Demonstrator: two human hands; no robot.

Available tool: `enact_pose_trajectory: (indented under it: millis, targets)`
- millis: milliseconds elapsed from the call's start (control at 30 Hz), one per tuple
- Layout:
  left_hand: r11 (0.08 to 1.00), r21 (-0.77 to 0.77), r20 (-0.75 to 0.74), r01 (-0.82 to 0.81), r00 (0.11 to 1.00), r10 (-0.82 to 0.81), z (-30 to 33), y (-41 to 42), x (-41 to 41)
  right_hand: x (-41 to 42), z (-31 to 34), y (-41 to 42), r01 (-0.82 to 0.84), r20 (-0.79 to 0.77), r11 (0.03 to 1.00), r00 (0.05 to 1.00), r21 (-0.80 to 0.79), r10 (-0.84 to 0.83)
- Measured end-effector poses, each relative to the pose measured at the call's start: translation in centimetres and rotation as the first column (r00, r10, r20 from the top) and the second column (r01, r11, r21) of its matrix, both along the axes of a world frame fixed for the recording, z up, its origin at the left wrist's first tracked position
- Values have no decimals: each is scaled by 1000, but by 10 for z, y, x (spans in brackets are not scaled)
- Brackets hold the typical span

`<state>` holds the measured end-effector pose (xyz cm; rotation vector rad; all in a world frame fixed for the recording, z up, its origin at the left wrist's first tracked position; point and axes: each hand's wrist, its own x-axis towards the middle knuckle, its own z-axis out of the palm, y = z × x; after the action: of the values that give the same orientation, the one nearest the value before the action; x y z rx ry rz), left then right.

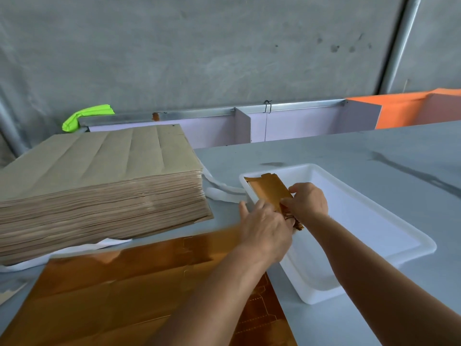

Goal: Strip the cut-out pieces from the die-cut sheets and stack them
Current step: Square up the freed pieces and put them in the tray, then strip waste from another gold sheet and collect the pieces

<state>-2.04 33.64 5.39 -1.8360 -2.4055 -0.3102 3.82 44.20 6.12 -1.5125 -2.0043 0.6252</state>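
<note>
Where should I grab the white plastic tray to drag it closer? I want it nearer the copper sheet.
Take the white plastic tray by its near short rim, reaching from the front right. The rolled lip offers a grip there, while both hands and the copper cut-outs crowd its left rim.
</note>
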Motion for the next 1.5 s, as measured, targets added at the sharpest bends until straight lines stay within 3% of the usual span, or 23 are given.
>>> enact_pose_trajectory:
  millis: [100,367,500,567,667,733,867,1033,1167,1500]
  targets:
    - [1000,20,15,13,1000,-13,-2,-2,0,-3,0,-2,-42,107,996,994,85,33]
    - [999,21,103,34,994,-36,1,-3,1,5,3,-5,-243,282,968,934,54,219]
    - [985,129,288,110,947,-144,6,-22,-8,10,13,-27,-175,198,981,968,81,156]
    - [977,188,304,104,939,-159,8,-42,-14,12,18,-44,-149,130,969,984,197,125]
    - [990,136,352,37,932,-84,9,-83,-29,17,23,-90,-171,-13,913,982,371,189]
    - [999,34,336,-13,942,1,7,-113,-39,23,16,-125,-227,-77,887,957,403,279]
    - [990,-138,332,-22,941,67,-4,-177,-51,40,-16,-181,-404,71,898,915,172,398]
    - [946,-315,369,83,928,42,-25,-242,-36,74,-36,-227,-378,277,923,897,78,344]
    - [909,-410,248,81,968,25,-44,-265,-19,93,-43,-243,-257,444,947,838,-192,317]
    - [944,-330,223,22,973,56,-45,-272,-8,105,-25,-257,-308,139,928,930,-211,341]
